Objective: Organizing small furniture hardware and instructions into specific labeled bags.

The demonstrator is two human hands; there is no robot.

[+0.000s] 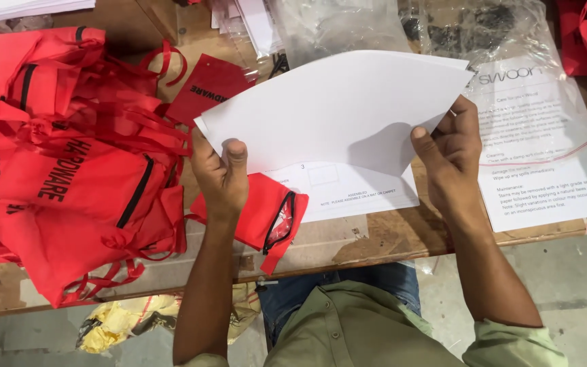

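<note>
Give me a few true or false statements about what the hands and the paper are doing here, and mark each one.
1. Both hands hold the white sheet. True.
2. The left hand grips the sheet's top edge. False: it grips the lower left corner.
3. A small red pouch lies below the sheet. True.
4. The red bags are piled beside the right hand. False: they lie on the left-hand side.

light: bright, even | shadow: soft, hand on paper [338,109] | glare: plastic bags [504,41] | focus: sharp
</note>
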